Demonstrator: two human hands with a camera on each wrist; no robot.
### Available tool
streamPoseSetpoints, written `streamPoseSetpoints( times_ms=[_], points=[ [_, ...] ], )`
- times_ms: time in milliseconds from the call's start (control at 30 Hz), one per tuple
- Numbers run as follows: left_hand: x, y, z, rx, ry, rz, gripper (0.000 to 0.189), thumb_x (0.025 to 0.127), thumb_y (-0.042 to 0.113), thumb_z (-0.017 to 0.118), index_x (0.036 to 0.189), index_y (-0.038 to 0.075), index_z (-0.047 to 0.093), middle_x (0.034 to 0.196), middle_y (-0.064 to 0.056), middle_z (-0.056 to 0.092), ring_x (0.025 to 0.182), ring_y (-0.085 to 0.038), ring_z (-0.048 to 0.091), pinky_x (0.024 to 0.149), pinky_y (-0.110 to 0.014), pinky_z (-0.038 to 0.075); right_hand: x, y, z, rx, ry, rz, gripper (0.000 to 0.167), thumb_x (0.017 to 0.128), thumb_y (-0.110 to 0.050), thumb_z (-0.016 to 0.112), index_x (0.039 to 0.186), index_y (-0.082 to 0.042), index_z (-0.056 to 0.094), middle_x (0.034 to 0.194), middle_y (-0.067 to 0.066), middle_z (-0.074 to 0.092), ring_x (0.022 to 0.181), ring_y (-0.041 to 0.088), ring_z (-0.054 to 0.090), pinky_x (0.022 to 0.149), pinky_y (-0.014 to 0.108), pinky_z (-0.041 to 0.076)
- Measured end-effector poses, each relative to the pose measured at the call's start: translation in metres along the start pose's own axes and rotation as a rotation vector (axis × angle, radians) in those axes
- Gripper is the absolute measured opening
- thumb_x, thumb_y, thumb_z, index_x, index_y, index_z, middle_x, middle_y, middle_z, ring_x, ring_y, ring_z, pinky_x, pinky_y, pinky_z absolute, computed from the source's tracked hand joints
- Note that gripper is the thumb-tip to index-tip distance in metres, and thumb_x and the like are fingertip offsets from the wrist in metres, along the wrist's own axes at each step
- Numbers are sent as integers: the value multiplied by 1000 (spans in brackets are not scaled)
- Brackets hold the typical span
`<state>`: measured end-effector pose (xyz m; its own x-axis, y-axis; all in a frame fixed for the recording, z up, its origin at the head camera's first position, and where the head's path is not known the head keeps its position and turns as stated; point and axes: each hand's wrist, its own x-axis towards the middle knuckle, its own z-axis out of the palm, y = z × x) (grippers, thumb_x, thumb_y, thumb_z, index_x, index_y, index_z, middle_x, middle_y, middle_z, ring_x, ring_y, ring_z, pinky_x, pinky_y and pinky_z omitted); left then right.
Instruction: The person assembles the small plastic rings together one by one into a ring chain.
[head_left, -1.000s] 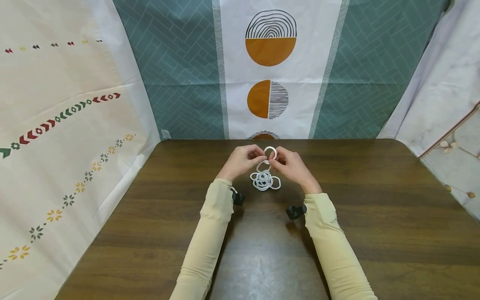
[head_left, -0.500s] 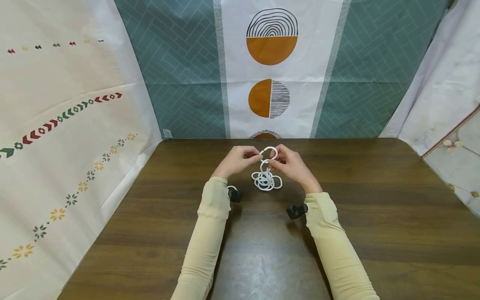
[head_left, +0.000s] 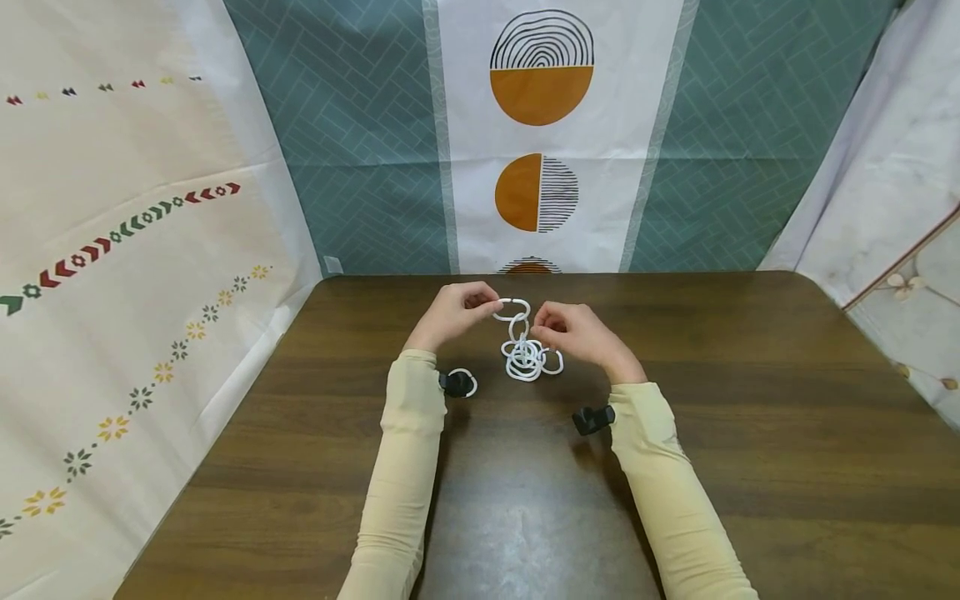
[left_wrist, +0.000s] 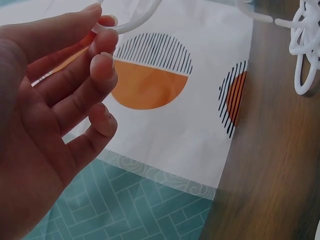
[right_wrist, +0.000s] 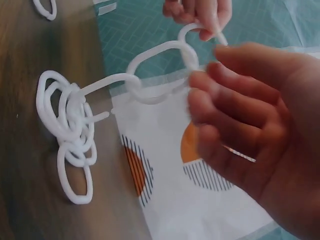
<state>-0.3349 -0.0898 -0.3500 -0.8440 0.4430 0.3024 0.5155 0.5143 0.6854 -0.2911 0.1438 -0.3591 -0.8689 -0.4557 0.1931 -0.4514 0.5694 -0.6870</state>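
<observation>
A chain of white plastic C-shaped links [head_left: 523, 360] lies heaped at mid-table, with its upper end raised. My left hand [head_left: 450, 318] pinches the raised end link [head_left: 528, 308] between thumb and fingertips; the left wrist view shows this link [left_wrist: 142, 20] cut off by the frame's top. From it a second link hangs down toward the heap. My right hand [head_left: 577, 335] hovers just right of the hanging links. In the right wrist view its fingers [right_wrist: 215, 135] are loosely bent, near a link [right_wrist: 150, 54] but apparently gripping nothing.
Beside the left wrist's black camera [head_left: 454, 384], a white ring [head_left: 473, 387] shows, partly hidden. The brown wooden table [head_left: 712, 467] ends at a patterned cloth backdrop [head_left: 375, 217]. A pale embroidered cloth [head_left: 172, 400] hangs at the left.
My left hand has moved left and drawn the end link with it. My right hand has let go of the chain and lowered slightly. More of the ring near my left wrist shows.
</observation>
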Motion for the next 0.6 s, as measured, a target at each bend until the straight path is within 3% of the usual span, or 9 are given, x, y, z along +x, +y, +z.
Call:
streamPoseSetpoints(
  times_ms=[100,200,300,367,467,600],
  points=[
    [-1,-1,-1,6,2,-11,15,92,25,67,94,10,71,84,-7,69,74,-15,59,70,-26,47,1,-3,6,-13,-152,-60,7,93,-13,62,92,-6,63,72,9,65,64,22,60,59,25,46],
    [-2,-2,-1,5,-1,-19,16,92,25,66,95,10,71,87,-10,70,75,-16,60,71,-27,48,4,-8,19,-68,-280,-128,9,93,-14,61,95,-5,64,79,7,66,72,20,61,66,27,49],
    [-2,-1,-1,2,-20,-22,17,93,25,65,97,10,71,89,-11,70,77,-18,61,73,-28,49,7,-14,37,-177,-355,-205,20,93,-16,61,108,-3,64,100,9,68,92,21,63,84,34,51],
    [-1,-1,-1,3,-36,-23,18,93,26,65,98,10,71,90,-10,70,79,-18,61,74,-29,50,9,-17,48,-227,-403,-237,31,94,-17,60,121,-2,60,120,13,64,113,26,60,99,40,46],
    [0,-1,0,7,-52,-28,18,94,27,64,99,11,70,91,-10,70,80,-18,62,76,-30,51,12,-19,62,-290,-481,-246,43,95,-19,59,134,-3,53,143,16,50,135,32,45,111,45,36],
    [2,-1,0,0,-52,-35,18,94,28,64,99,12,70,94,-13,70,81,-19,62,76,-32,51,14,-19,71,-362,-540,-213,46,93,-17,59,137,-6,52,150,16,41,140,35,38,114,48,31]
  ],
)
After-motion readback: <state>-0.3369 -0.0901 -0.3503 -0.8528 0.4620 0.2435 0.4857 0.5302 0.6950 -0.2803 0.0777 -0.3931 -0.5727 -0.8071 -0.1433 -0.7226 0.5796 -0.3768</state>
